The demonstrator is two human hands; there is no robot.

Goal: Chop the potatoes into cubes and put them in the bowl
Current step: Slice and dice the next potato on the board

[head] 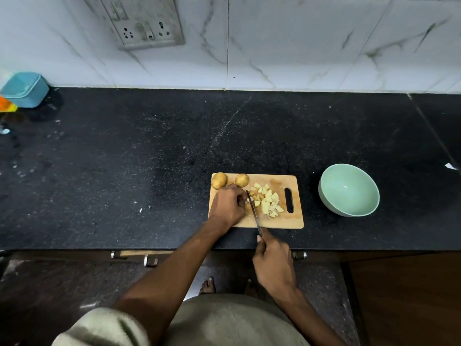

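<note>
Before you runs a black speckled stone countertop (pixel 149 151), backed by a white marble-veined tiled wall (pixel 299 41) with a grey switch-and-socket plate (pixel 142 23). Near the counter's front edge lies your rectangular light wooden cutting board (pixel 294 221), its handle slot toward the right. Well to the right of the board, apart from it, sits the round pale green bowl (pixel 349 189), nothing visible inside. At the far left edge stands a light blue plastic box (pixel 25 89).

Your left hand (pixel 228 206) rests on the board with fingers curled down over a potato piece that is mostly hidden beneath them. Your right hand (pixel 273 262) grips the handle of a slim dark-bladed knife (pixel 254 211), its blade lying just beside your left fingertips.

Two whole brown-skinned potatoes (pixel 219 180) sit at the board's far left corner. Right of the blade lies a heap of pale yellow potato cubes (pixel 268 201).
</note>
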